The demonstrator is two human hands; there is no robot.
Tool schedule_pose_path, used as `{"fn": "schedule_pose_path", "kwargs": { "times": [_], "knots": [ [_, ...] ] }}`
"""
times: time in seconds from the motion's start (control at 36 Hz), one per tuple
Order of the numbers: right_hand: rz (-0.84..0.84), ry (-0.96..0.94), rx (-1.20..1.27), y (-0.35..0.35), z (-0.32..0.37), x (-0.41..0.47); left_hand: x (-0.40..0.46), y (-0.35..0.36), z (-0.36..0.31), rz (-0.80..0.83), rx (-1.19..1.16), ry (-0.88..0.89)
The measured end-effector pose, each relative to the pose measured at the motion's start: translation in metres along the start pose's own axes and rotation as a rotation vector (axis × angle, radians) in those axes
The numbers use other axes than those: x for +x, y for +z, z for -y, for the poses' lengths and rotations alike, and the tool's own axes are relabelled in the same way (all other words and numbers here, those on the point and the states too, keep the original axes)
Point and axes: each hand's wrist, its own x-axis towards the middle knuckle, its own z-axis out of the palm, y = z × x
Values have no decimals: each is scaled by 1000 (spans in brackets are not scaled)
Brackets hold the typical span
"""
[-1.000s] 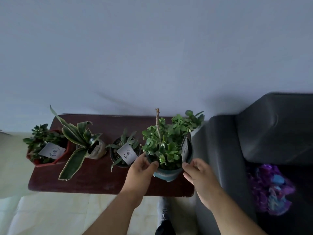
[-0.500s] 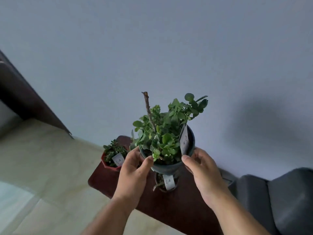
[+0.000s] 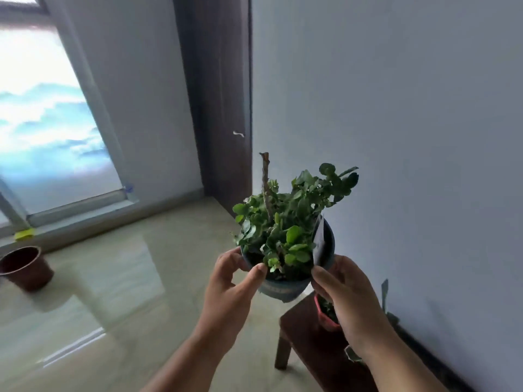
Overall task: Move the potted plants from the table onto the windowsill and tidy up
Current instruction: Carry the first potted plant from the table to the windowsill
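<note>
A leafy green plant in a blue-grey pot [image 3: 283,288] hangs in the air, held between both hands. My left hand [image 3: 229,290] grips the pot's left rim with thumb and fingers. My right hand [image 3: 343,301] grips its right side, by a white tag [image 3: 319,240] stuck in the soil. Below them stands the dark wooden table [image 3: 300,326], with a red pot [image 3: 325,316] partly hidden behind my right hand. The low window ledge [image 3: 85,215] runs along the left, under a bright window [image 3: 48,114].
An empty brown pot [image 3: 24,267] stands on the glossy floor at the left, below the ledge. A dark door frame [image 3: 220,94] rises behind the plant. A plain wall fills the right side. A yellow tape patch [image 3: 25,234] marks the ledge.
Both hands lifted the blue-grey pot off the table and carried it up and leftward. The view turned left, so the window and floor came into sight and the sofa went out.
</note>
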Motion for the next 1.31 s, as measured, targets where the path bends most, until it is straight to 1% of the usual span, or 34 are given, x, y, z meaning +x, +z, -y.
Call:
{"fn": "schedule_pose_path", "kwargs": {
  "times": [0.08, 0.14, 0.33, 0.39, 0.5, 0.64, 0.75, 0.94, 1.11, 1.14, 1.17, 1.31],
  "knots": [
    [118, -23, 29, 66, 1, 12, 0, -62, -17, -125, -59, 22],
    [186, -33, 45, 96, 2, 18, -1, -90, -23, -168, -91, 30],
    [380, -78, 76, 208, 0, 51, 12, -191, -25, -314, -18, 57],
    [432, -61, 88, 236, -6, 67, 22, -215, -20, -372, 8, 62],
    [529, -11, 118, 278, -18, 97, 44, -245, -16, -407, -15, 62],
    [684, 30, 53, 345, -34, 162, 98, -284, -10, -430, -39, 71],
    [715, 13, 41, 387, -28, 213, 148, -309, -12, -485, -21, 82],
    [826, 49, 116, 465, -15, 284, 222, -360, -15, -582, -5, 73],
    [850, 55, 71, 536, -26, 331, 269, -414, -9, -637, 13, 50],
    [861, 56, 77, 556, -30, 343, 282, -431, -5, -647, 13, 56],
    [864, 69, 76, 563, -34, 348, 286, -437, -3, -650, 9, 46],
    [872, 167, 142, 645, -41, 382, 336, -506, 8, -659, -20, 50]
  ]
}}
